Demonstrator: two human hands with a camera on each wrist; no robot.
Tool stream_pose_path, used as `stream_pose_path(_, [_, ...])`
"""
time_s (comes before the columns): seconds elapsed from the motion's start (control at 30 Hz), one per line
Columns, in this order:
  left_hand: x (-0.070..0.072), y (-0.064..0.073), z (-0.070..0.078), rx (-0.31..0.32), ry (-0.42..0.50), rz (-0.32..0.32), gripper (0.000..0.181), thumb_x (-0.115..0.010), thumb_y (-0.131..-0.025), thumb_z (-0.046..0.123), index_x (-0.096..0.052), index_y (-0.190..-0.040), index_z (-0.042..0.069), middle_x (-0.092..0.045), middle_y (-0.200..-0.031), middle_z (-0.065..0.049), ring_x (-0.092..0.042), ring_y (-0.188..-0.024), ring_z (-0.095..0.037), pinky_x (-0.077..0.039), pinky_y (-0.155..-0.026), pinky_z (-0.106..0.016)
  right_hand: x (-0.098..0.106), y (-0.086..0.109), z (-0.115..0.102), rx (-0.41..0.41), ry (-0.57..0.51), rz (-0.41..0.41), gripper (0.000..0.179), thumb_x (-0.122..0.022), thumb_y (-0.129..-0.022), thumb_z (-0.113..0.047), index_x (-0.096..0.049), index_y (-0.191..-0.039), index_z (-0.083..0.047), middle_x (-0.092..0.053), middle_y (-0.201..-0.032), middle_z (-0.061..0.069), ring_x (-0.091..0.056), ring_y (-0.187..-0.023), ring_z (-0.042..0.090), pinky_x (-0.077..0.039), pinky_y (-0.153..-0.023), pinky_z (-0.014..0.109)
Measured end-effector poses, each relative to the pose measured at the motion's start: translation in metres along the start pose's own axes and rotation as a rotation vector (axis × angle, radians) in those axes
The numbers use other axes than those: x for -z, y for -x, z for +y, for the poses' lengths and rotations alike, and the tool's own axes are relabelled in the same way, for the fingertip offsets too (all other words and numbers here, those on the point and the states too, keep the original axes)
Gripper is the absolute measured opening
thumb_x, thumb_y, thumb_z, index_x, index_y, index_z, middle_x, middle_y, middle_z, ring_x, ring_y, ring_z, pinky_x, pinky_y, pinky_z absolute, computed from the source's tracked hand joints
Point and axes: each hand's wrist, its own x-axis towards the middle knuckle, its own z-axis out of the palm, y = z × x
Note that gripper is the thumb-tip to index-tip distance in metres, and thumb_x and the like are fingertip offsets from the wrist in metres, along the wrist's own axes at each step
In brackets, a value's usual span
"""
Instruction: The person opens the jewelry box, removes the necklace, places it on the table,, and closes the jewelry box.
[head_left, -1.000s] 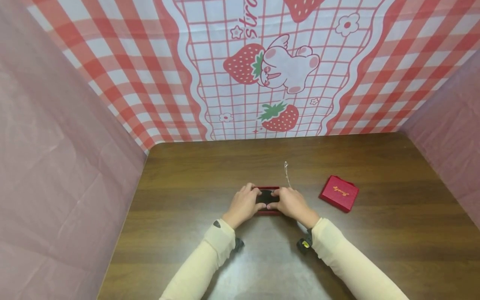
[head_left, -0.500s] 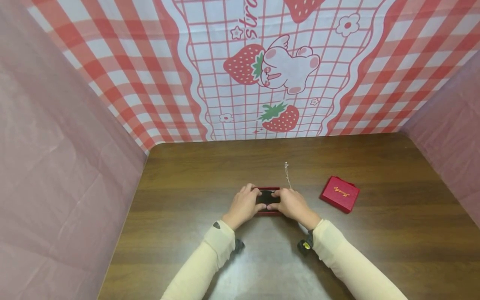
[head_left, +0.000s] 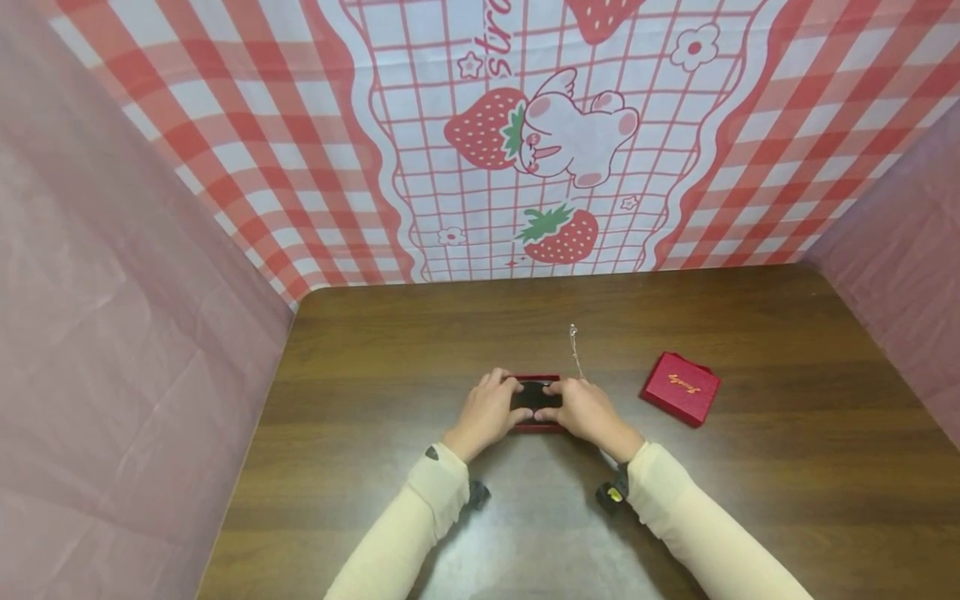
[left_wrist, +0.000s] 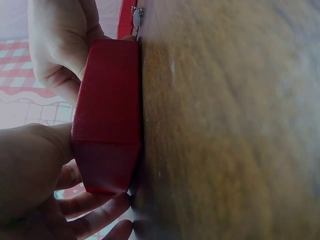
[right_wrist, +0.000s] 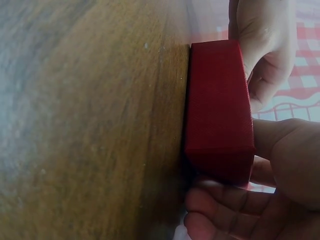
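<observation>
A red jewelry box (head_left: 536,427) lies on the table with its inside facing up, a black insert (head_left: 535,398) showing in it. My left hand (head_left: 486,408) holds its left end, with thumb and index finger reaching over the walls onto the insert. At the right end my right hand (head_left: 588,410) does the same, and the thumb tips nearly meet. Both wrist views show the red box wall (left_wrist: 110,95) low against the table, with the other fingers (right_wrist: 225,205) at its ends. A thin silver chain (head_left: 574,346) runs out behind the right hand, which hides part of it.
Right of the hands lies a red lid (head_left: 680,388) with gold lettering. The brown wooden table (head_left: 375,350) ends at a strawberry-patterned checked cloth (head_left: 558,167). Pink cloth (head_left: 135,292) hangs along the left side and the right side.
</observation>
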Motion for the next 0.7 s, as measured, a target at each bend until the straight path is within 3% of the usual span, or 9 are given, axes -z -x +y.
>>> stream_pose_path(0.4, [-0.0052, -0.0017, -0.0074, -0.013, 0.122, 0.003, 0.044, -0.072, -0.086, 0.038, -0.065, -0.118, 0.008, -0.06, -0.123, -0.008, -0.054, -0.115, -0.025, -0.046, -0.099, -0.042, -0.0023, 0.0014, 0.0025, 0.022, -0.027, 0.017, 0.043, -0.079, -0.079, -0.034, -0.073, -0.107, -0.002, -0.073, -0.106, 0.017, -0.069, -0.096, 0.037, -0.053, -0.082, 0.05])
stream_pose_path(0.7, [0.0032, -0.0001, -0.0052, -0.007, 0.147, -0.08, 0.054, -0.071, -0.087, 0.039, -0.058, -0.129, 0.008, -0.056, -0.135, -0.012, -0.051, -0.125, -0.029, -0.042, -0.106, -0.046, -0.0013, 0.0006, 0.0033, 0.009, -0.033, 0.007, 0.042, -0.079, -0.079, -0.033, -0.073, -0.107, -0.002, -0.073, -0.107, 0.016, -0.068, -0.099, 0.037, -0.053, -0.083, 0.05])
